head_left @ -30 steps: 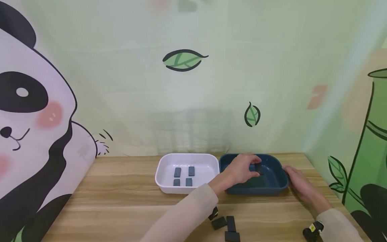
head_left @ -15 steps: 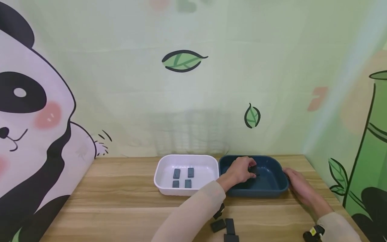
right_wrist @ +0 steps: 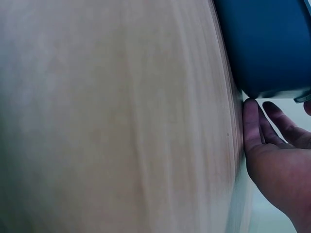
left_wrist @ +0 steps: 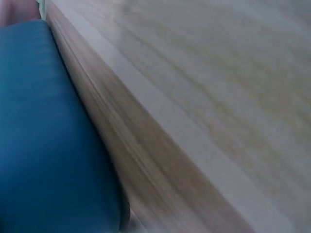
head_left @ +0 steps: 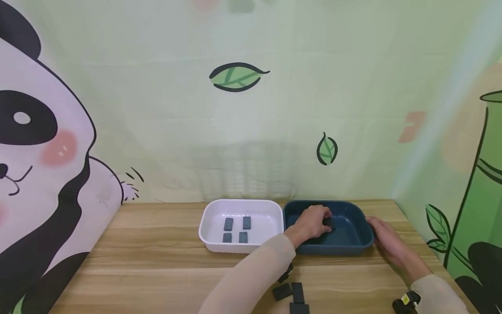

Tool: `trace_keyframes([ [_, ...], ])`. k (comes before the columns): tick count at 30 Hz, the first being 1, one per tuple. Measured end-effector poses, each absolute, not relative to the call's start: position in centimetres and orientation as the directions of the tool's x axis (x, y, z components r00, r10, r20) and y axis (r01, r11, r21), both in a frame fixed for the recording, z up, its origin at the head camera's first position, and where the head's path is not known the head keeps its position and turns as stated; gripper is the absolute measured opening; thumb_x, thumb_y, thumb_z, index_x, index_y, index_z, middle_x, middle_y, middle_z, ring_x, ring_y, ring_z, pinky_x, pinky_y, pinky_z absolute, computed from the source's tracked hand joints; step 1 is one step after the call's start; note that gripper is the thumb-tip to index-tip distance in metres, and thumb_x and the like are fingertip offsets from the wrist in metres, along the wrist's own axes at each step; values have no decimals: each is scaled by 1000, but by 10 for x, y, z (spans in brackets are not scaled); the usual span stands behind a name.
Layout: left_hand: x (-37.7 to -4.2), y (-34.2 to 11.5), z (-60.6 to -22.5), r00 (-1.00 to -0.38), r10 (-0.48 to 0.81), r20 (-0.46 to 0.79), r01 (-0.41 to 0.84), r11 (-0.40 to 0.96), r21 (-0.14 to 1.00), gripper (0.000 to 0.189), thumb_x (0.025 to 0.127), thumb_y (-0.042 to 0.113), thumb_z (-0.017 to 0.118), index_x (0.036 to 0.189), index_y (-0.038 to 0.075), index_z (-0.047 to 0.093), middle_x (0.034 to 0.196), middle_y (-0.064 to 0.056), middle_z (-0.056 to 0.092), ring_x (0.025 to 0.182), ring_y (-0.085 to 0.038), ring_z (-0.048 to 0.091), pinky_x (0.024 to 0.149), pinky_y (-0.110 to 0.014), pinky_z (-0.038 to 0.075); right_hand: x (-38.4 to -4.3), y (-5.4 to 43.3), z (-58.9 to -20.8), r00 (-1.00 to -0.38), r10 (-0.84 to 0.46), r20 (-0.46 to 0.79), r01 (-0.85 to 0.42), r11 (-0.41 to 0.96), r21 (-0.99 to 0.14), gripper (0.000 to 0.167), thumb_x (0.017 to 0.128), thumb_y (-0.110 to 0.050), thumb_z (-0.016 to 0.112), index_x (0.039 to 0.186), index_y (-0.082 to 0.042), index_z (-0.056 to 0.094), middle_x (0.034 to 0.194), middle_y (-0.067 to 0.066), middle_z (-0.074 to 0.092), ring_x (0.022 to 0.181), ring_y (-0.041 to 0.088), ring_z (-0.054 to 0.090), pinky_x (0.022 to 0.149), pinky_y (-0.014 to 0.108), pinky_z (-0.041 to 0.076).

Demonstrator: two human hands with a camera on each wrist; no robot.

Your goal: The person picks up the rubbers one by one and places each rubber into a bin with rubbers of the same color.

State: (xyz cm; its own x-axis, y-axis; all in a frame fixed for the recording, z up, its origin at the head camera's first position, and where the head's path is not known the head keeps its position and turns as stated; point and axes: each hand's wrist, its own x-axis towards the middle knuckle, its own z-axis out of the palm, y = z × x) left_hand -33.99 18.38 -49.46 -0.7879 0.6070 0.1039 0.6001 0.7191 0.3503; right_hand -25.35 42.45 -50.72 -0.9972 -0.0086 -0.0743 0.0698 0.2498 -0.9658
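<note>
My left hand [head_left: 311, 221] reaches into the dark blue tray [head_left: 353, 249] and pinches a small dark rectangular block [head_left: 328, 223] low over its floor, thumb and fingers partly covering it. My right hand [head_left: 388, 237] is at the tray's right end, fingertips at its rim. In the right wrist view the fingers of the right hand [right_wrist: 279, 145] are fairly straight, close against the tray's outer wall [right_wrist: 267, 48]. Only the tray's outer side [left_wrist: 48, 136] fills the left of the left wrist view; the block is hidden there.
A white tray [head_left: 241, 248] stands against the blue tray's left side, with several grey-blue blocks [head_left: 246, 223] laid in two rows. Nearer me on the wooden table [head_left: 157, 270] lie loose black blocks [head_left: 297, 293]. A printed cloth backdrop [head_left: 251, 131] rises behind.
My left hand has lowered the dark block into the blue tray and shifted it a little left, towards the tray's middle. My right hand has stayed at the tray's right end.
</note>
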Motion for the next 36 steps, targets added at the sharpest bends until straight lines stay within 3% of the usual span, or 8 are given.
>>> trace_keyframes([
  [6,-338,184,-496,-790,604,104,603,733,315,40,93,35,85,129,22,74,119,8,70,109,-6,65,97,-20,51,-252,421,-504,-996,-4,-86,82,265,-961,54,117,-34,32,138,12,48,127,2,57,108,-5,52,91,13,49],
  [15,-336,178,-485,-780,622,64,604,723,335,47,92,34,85,134,18,71,126,5,71,116,-8,65,102,-20,50,-252,420,-506,-996,-3,-89,86,230,-969,47,117,-32,34,133,8,53,115,-6,58,103,-2,54,89,16,51],
  [21,-334,168,-462,-716,697,39,668,669,326,50,96,34,81,140,14,67,133,3,70,124,-8,63,107,-19,46,-253,420,-510,-996,-5,-89,86,229,-970,47,117,-30,33,135,9,52,116,-7,59,103,-4,55,89,15,51],
  [24,-330,156,-446,-678,732,65,696,611,377,52,97,33,80,141,11,66,135,-1,70,124,-9,63,107,-18,45,-254,419,-510,-997,-9,-81,77,223,-972,47,117,-30,34,134,10,53,115,-7,60,103,-3,56,89,16,52],
  [28,-316,134,-423,-632,767,111,728,538,425,53,97,31,80,142,8,65,133,-4,70,121,-9,63,104,-17,47,-253,419,-509,-997,-9,-74,70,232,-970,47,117,-30,34,131,10,54,114,-5,60,102,-1,56,88,17,52],
  [36,-276,87,-393,-544,826,147,796,454,399,50,96,34,81,139,12,67,127,2,66,117,-7,62,100,-13,46,-253,423,-506,-997,-12,-74,70,232,-970,45,117,-31,34,128,7,56,111,-8,60,100,-2,56,87,16,52],
])
